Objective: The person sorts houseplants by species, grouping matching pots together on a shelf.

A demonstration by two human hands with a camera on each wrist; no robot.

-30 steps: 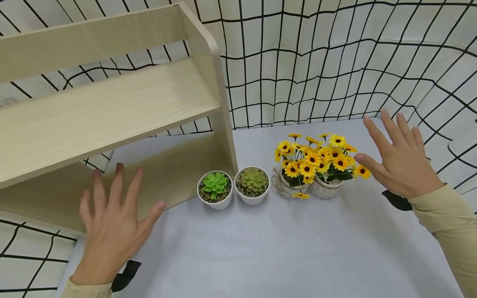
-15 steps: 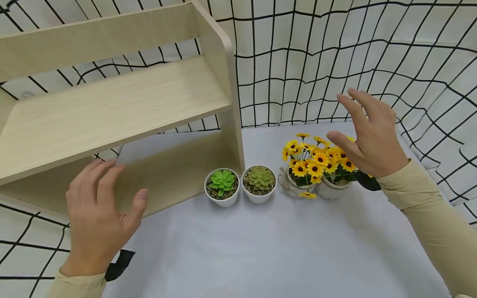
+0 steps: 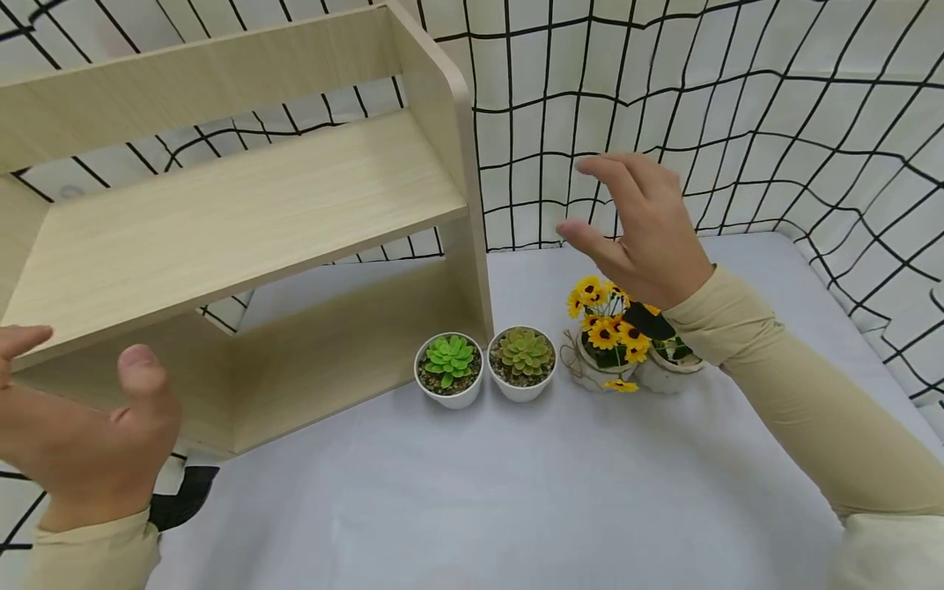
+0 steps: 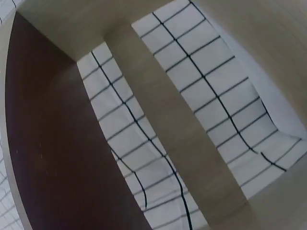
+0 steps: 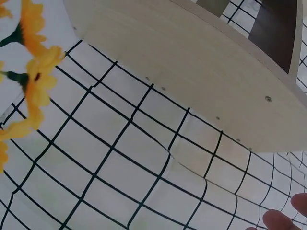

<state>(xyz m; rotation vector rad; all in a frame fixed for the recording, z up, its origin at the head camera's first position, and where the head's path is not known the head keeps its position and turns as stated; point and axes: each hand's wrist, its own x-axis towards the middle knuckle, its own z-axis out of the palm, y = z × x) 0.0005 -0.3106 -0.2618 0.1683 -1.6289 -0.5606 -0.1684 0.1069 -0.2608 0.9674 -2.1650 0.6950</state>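
Note:
A light wooden shelf unit (image 3: 243, 205) stands at the left and back in the head view. My left hand (image 3: 96, 426) hovers by its lower left front, thumb up and fingers partly cut off by the frame edge, holding nothing. Above the pots of yellow flowers (image 3: 605, 332) is my right hand (image 3: 645, 233), fingers and thumb spread apart and nothing between them. Its wrist hides part of those flowers. Between the shelf and the flowers sit a bright green succulent (image 3: 449, 360) and a duller green succulent (image 3: 523, 352), each in a white pot.
A white cloth (image 3: 457, 492) covers the table. Behind it hangs a white backdrop with a black grid (image 3: 546, 123), which also runs along the right side. The shelf's side panel (image 5: 192, 62) fills the upper part of the right wrist view.
My right hand has moved left, from beside the flowers to above them. My left hand has shifted left toward the frame edge. The pots stay on the table.

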